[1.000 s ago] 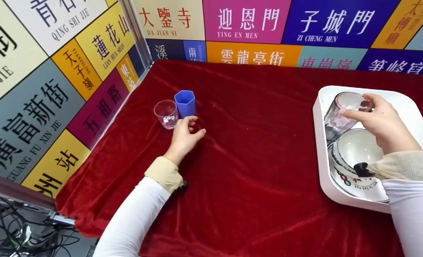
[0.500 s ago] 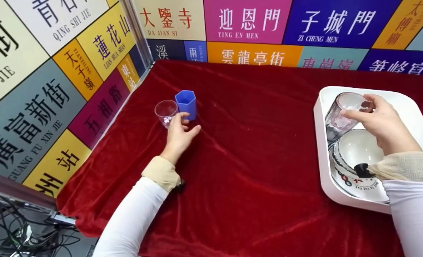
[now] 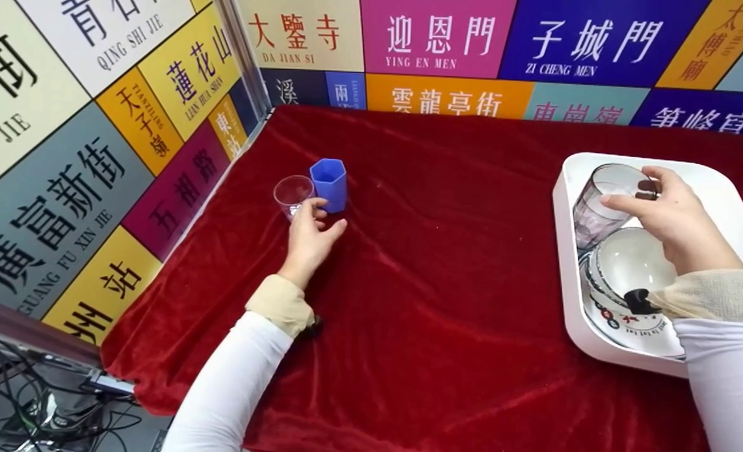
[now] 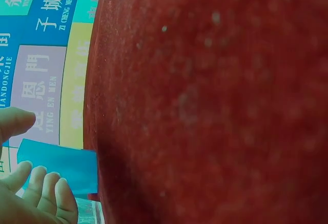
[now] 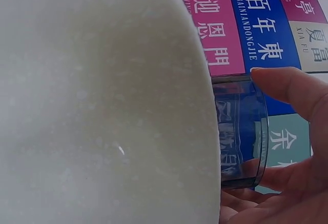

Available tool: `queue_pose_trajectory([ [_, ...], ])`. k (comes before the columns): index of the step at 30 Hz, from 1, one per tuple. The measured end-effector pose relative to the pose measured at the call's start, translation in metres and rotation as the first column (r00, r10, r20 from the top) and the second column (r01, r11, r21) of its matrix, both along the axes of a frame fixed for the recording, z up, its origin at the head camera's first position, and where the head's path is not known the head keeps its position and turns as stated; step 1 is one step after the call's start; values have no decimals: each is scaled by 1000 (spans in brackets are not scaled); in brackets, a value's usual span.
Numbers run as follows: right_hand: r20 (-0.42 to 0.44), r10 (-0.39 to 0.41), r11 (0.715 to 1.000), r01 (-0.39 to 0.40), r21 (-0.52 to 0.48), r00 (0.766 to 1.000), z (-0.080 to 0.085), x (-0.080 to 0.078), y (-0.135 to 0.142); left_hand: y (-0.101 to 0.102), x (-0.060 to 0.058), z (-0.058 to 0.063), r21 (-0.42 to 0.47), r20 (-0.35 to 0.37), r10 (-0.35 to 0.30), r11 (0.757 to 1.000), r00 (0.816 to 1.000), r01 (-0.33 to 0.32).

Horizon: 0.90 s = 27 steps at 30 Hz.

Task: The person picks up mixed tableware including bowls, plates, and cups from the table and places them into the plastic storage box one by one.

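In the head view my left hand [image 3: 312,238] is beside a small clear glass [image 3: 291,190] and a blue hexagonal cup [image 3: 331,185]. Its fingers are loosely bent, with the thumb apart and nothing between them. The left wrist view has the blue cup [image 4: 61,165] beyond the fingertips; whether they touch it I cannot tell. My right hand [image 3: 679,220] holds a larger clear glass [image 3: 600,210] near its rim, thumb on one side and fingers on the other. That glass leans inside a white tray [image 3: 569,295], behind a white bowl [image 3: 632,260].
Under the bowl, a printed plate [image 3: 638,329] lies in the tray. A red velvet cloth [image 3: 434,282] covers the table. Panels with Chinese characters [image 3: 440,37] stand along the back and left edges. Cables [image 3: 14,402] lie on the floor at lower left.
My left hand has moved a little left and toward me, now in front of the small glass. The right hand and its glass stay nearly in place.
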State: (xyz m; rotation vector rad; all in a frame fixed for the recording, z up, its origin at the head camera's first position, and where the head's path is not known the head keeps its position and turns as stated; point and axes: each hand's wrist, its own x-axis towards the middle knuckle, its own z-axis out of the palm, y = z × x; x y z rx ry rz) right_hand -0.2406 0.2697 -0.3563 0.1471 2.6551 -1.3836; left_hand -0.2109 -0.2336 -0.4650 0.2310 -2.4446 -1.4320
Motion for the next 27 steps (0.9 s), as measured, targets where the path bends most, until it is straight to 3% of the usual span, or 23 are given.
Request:
queue_pose_trajectory([
  [17, -52, -38, 999, 37, -25, 998, 11, 17, -7, -9, -1, 0, 12, -27, 70, 997, 997, -70],
  [27, -80, -50, 999, 48, -25, 996, 12, 24, -11, -13, -1, 2, -36, -25, 115, 993, 993, -116],
])
